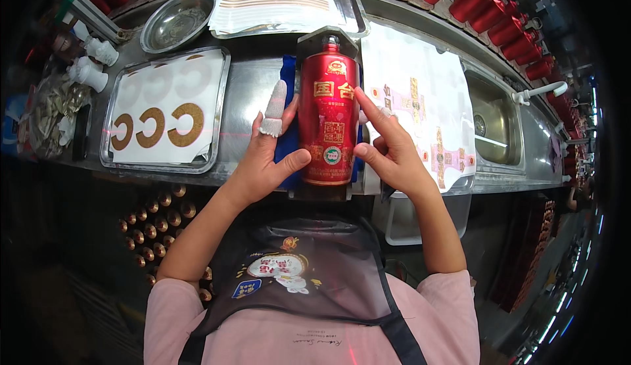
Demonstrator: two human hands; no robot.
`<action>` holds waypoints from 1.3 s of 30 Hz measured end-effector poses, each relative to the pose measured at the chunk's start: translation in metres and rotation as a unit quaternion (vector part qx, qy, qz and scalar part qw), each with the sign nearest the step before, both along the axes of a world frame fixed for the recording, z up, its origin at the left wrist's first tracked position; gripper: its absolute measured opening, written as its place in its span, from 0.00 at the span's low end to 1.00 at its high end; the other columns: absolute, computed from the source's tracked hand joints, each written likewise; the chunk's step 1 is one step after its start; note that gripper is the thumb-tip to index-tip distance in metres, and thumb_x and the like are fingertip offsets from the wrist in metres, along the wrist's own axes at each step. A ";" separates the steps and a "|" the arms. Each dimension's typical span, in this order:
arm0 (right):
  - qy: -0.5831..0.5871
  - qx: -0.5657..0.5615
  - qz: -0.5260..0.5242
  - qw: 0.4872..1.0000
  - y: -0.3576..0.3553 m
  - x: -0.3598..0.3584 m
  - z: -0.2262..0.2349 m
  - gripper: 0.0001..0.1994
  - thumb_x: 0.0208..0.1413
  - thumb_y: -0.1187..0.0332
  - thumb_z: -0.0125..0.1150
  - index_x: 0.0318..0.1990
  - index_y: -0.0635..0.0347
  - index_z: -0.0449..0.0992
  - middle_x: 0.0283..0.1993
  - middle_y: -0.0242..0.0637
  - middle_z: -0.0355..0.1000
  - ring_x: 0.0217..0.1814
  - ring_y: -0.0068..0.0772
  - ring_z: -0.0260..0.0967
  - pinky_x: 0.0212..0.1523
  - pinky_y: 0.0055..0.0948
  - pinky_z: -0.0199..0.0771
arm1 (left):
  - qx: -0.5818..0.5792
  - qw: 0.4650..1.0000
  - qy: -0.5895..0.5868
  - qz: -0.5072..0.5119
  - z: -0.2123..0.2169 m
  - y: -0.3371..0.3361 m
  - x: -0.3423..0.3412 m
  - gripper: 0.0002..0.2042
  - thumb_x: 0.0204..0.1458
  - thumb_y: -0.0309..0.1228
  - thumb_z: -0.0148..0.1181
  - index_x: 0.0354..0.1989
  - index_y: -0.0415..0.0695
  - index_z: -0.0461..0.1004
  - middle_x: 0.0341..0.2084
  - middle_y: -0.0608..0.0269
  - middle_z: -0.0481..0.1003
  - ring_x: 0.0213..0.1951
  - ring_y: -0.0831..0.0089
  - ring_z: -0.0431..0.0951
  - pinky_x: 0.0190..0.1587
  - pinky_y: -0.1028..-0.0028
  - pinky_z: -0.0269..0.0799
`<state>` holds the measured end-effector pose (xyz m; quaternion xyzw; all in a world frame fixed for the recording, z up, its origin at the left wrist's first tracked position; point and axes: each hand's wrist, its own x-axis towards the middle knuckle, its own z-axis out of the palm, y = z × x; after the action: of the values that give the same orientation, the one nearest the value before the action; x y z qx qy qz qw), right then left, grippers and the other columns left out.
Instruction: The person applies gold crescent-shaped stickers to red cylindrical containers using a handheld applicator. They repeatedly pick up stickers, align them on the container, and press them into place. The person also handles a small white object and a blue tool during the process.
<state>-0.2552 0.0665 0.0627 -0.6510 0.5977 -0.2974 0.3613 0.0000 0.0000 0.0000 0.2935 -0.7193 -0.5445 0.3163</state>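
Note:
A red bottle (336, 112) with gold decoration lies in a metal holder (327, 34) in front of me, its neck pointing away. Along its left side is my left hand (266, 151), fingers apart and a whitish finger cot on one of them; the thumb points at the bottle's lower edge. On the other side, the index finger and thumb of my right hand (392, 151) are stretched out against or just beside the bottle's edge. Its remaining fingers are bent and partly hidden. Blue cloth (287, 75) shows beneath the bottle.
Left stands a tray (220, 112) of gold C-shaped labels (186, 126). Behind are a metal bowl (177, 20) and a tray of label strips (273, 6). Decorated label sheets (420, 56) lie right, before a sink (490, 125) with a white faucet (539, 93). Red bottles (470, 2) line the back.

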 end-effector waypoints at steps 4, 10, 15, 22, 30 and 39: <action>-0.012 -0.035 0.017 0.999 -0.002 -0.003 -0.018 0.46 0.53 0.50 0.72 0.77 0.40 0.54 0.53 0.38 0.71 0.32 0.23 0.52 0.32 0.24 0.61 | -0.020 0.999 -0.031 0.006 -0.004 0.000 0.003 0.52 0.57 0.55 0.62 0.78 0.43 0.35 0.76 0.53 0.51 0.77 0.52 0.42 0.75 0.53 0.32; 0.003 -0.033 0.010 0.999 -0.002 -0.003 -0.012 0.47 0.50 0.48 0.74 0.77 0.38 0.55 0.48 0.34 0.69 0.29 0.19 0.49 0.27 0.20 0.60 | -0.022 1.000 -0.017 0.013 0.000 -0.004 0.003 0.54 0.55 0.54 0.65 0.78 0.43 0.33 0.76 0.53 0.51 0.76 0.52 0.44 0.75 0.55 0.34; 0.061 -0.066 0.019 0.996 0.003 0.007 0.002 0.44 0.50 0.47 0.74 0.74 0.40 0.61 0.48 0.40 0.69 0.39 0.28 0.61 0.41 0.28 0.68 | 0.001 1.000 0.008 0.020 0.003 -0.005 -0.003 0.55 0.54 0.55 0.66 0.78 0.43 0.33 0.75 0.51 0.52 0.76 0.52 0.43 0.75 0.56 0.33; 0.064 -0.045 0.030 0.997 0.003 0.012 0.003 0.43 0.49 0.48 0.75 0.73 0.42 0.63 0.50 0.45 0.68 0.52 0.42 0.66 0.55 0.36 0.68 | -0.013 1.000 0.008 0.024 0.003 -0.001 -0.004 0.56 0.52 0.56 0.67 0.78 0.43 0.35 0.76 0.48 0.50 0.76 0.51 0.44 0.75 0.56 0.33; 0.050 -0.046 0.012 0.998 0.003 0.014 0.003 0.43 0.51 0.47 0.73 0.74 0.43 0.62 0.48 0.42 0.69 0.41 0.35 0.61 0.43 0.30 0.66 | -0.029 0.999 -0.014 0.012 0.000 -0.008 0.001 0.55 0.54 0.54 0.66 0.78 0.44 0.32 0.75 0.49 0.52 0.76 0.52 0.44 0.75 0.56 0.34; 0.049 -0.051 0.011 0.997 0.001 0.015 0.001 0.42 0.53 0.50 0.72 0.75 0.43 0.60 0.47 0.42 0.69 0.40 0.34 0.61 0.43 0.30 0.66 | -0.005 1.000 0.008 0.018 -0.002 -0.006 -0.002 0.54 0.56 0.52 0.65 0.78 0.42 0.32 0.75 0.50 0.52 0.76 0.52 0.46 0.75 0.57 0.35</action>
<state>-0.2401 0.0677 0.0642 -0.6889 0.5916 -0.2912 0.3011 -0.0025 -0.0062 -0.0016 0.3003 -0.7142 -0.5372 0.3334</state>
